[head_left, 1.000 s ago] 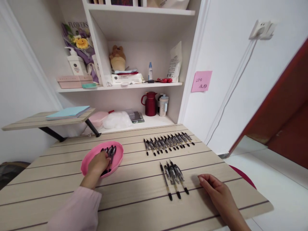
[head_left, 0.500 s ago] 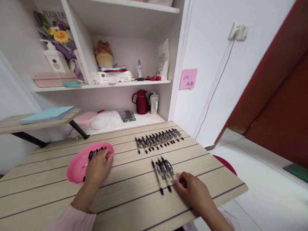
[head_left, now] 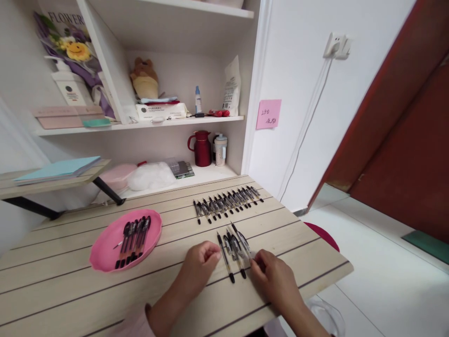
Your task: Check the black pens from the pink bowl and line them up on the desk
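Note:
On the tabletop in front of me lies a small group of black-and-clear pens [head_left: 226, 257], with shorter clear pieces with dark parts [head_left: 229, 245] among them. My right hand [head_left: 275, 278] is closed at the right of this group, its fingertips on the lower end of a slanted pen [head_left: 241, 238]. Just left of the group is my left hand [head_left: 201, 264], fingers curled in, nothing showing between them. Several black pens [head_left: 133, 241] lie side by side in a pink scalloped dish [head_left: 101, 252] at the left.
Farther back on the table [head_left: 280, 224] is a slanted row of several pens [head_left: 228, 203]. Behind stands a white shelf unit holding a red jug [head_left: 202, 150] and a pale cup [head_left: 220, 150]. A small raised stand [head_left: 101, 171] occupies the left. The table's right edge drops to the floor.
My left hand has left the pink dish and come right, beside the pen group, uncovering the pens in the dish. The pen at my right hand has shifted slightly upward from the others.

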A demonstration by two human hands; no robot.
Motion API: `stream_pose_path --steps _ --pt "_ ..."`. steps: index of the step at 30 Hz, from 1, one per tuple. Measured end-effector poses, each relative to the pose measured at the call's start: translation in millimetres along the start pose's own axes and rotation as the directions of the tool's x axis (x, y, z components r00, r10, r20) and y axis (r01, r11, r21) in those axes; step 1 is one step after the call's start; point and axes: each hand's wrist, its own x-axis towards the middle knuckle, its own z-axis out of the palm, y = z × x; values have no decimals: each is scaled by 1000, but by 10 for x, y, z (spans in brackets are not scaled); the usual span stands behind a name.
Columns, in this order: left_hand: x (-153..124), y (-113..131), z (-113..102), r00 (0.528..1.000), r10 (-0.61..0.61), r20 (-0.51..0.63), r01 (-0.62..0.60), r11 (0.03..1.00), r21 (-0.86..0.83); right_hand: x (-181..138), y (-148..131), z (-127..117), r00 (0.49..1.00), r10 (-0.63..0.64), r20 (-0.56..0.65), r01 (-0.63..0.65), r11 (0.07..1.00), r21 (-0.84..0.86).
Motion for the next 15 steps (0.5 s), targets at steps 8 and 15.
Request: stream_pose_path --steps 8,15 --pt "-51 -53 414 973 -124 196 213 814 -541 -228 -237 54 988 -144 46 121 934 335" --pt "-79 -158 311 958 -179 223 278 767 -578 126 65 -38 999 -10 -45 19 976 217"
